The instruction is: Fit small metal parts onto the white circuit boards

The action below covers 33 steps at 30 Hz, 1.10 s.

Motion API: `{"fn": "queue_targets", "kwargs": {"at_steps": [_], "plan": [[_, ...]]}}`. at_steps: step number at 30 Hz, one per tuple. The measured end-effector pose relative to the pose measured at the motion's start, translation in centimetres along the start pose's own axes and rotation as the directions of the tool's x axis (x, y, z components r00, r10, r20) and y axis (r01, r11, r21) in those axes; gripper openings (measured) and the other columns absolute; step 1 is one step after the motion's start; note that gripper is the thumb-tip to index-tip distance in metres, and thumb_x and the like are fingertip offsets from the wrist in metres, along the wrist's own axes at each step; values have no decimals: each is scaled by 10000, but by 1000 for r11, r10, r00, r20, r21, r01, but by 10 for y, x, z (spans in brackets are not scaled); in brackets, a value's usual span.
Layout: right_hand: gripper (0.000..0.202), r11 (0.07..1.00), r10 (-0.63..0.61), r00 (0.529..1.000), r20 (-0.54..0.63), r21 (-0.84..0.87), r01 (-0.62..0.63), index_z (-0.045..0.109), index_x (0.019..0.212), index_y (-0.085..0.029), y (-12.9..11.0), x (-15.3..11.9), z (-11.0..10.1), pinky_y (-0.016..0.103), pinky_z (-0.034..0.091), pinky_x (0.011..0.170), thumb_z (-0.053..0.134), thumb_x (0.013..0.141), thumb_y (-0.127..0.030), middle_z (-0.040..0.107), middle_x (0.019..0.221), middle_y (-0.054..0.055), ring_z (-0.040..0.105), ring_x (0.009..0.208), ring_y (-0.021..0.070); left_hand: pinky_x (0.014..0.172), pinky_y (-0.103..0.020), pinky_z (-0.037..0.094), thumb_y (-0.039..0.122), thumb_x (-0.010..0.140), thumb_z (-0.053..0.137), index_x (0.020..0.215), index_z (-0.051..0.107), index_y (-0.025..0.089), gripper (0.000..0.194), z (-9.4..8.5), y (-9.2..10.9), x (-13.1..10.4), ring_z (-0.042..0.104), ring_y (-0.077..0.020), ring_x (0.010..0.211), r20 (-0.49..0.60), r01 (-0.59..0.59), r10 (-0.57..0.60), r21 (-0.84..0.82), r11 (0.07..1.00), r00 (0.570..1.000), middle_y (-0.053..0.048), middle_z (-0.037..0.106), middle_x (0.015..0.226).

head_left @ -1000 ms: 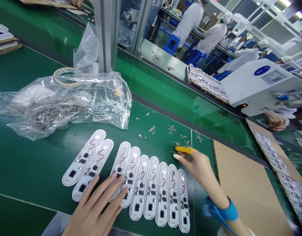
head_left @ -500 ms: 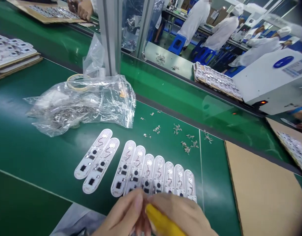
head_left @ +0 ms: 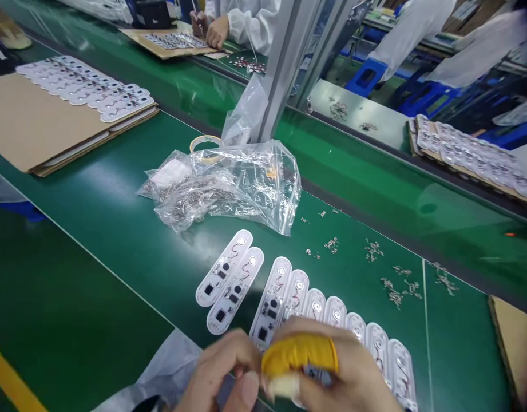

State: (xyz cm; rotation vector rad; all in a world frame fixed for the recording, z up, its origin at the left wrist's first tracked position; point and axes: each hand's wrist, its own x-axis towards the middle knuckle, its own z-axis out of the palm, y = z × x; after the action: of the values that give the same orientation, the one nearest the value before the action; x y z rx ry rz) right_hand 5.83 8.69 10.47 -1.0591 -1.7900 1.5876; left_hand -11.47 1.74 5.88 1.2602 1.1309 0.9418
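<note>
- My left hand (head_left: pixel 222 375) is half curled, thumb and fingers drawn in; blur hides whether it grips anything.
- My right hand (head_left: pixel 349 372) is bent the same way, its fingertips close against the left's; I cannot tell what, if anything, lies between them.
- Two finger cots on my right hand: one yellow (head_left: pixel 301 353), one pale (head_left: pixel 285 386).
- Nine shells (head_left: pixel 235 292) on the green bench (head_left: pixel 151 246): two side by side on the left, seven in a row to their right. My hands are in front of several of the seven, hiding their near ends.
- Six small clusters of metal parts (head_left: pixel 372 250) beyond the shells, plus a few loose ones.
- One tape roll (head_left: pixel 206 139), behind clear bagging (head_left: pixel 254 189) that contains more small parts.
</note>
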Motion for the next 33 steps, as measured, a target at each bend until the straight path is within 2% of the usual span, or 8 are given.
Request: {"fn": "queue_targets", "kwargs": {"at_steps": [1, 2, 4, 6, 8, 23, 28, 33], "plan": [[117, 999, 14, 1000, -15, -45, -15, 729, 784, -220, 2, 13, 0, 226, 500, 561, 623, 833, -212, 682, 737, 27, 620, 629, 140, 684, -206, 543, 436, 979, 412, 943, 597, 254, 262, -8, -4, 2, 621, -141, 762, -37, -133, 146, 233, 963, 989, 5, 650, 853], [141, 993, 46, 999, -24, -108, -48, 733, 773, -212, 6, 27, 0, 236, 485, 556, 607, 838, -205, 681, 733, 29, 603, 625, 142, 789, -223, 549, 353, 977, 452, 1047, 603, 267, 187, -16, -9, 4, 640, -156, 903, -22, -237, 279, 462, 854, 960, 14, 679, 988], [145, 967, 114, 993, -21, -229, -116, 737, 781, -199, 16, 52, 1, 259, 461, 577, 601, 826, -172, 686, 750, 32, 580, 650, 152, 959, -277, 498, 197, 957, 480, 1195, 577, 243, 261, -32, -21, 7, 582, -176, 1126, 142, -370, 420, 759, 535, 897, 25, 639, 1210], [130, 928, 150, 989, -13, -343, -146, 735, 778, -202, 26, 70, 1, 281, 446, 625, 621, 794, -141, 691, 757, 28, 573, 707, 169, 1018, -332, 460, 98, 947, 419, 1230, 573, 191, 335, -43, -32, 9, 526, -188, 1216, 302, -455, 430, 834, 313, 851, 13, 579, 1309], [120, 889, 172, 985, -1, -431, -156, 735, 785, -210, 33, 79, 2, 296, 438, 667, 637, 779, -141, 700, 779, 26, 569, 764, 182, 1029, -359, 449, 47, 933, 362, 1266, 553, 175, 405, -48, -39, 8, 480, -192, 1266, 352, -470, 409, 850, 237, 842, 10, 526, 1367], [161, 793, 271, 961, 47, -577, -195, 765, 802, -216, 30, 88, 0, 245, 380, 540, 627, 760, -146, 628, 681, 19, 507, 607, 134, 1106, -341, 319, 0, 915, 329, 1282, 546, 183, 464, -41, -40, 7, 405, -157, 1317, 288, -427, 410, 852, 302, 865, 48, 493, 1394], [161, 780, 158, 987, 14, -615, -116, 753, 771, -214, 38, 88, 7, 250, 397, 560, 634, 738, -110, 638, 677, 23, 527, 631, 146, 1115, -343, 299, 1, 910, 355, 1297, 530, 186, 464, -42, -41, 4, 398, -164, 1325, 296, -426, 396, 854, 298, 869, 39, 496, 1394], [111, 802, 32, 999, -26, -596, -42, 725, 815, -181, 33, 72, 6, 247, 437, 579, 681, 733, -121, 643, 715, 23, 559, 645, 142, 1151, -347, 211, 30, 907, 397, 1370, 450, 173, 487, -43, -44, 3, 347, -170, 1361, 365, -481, 400, 843, 242, 841, 18, 438, 1441]]}}
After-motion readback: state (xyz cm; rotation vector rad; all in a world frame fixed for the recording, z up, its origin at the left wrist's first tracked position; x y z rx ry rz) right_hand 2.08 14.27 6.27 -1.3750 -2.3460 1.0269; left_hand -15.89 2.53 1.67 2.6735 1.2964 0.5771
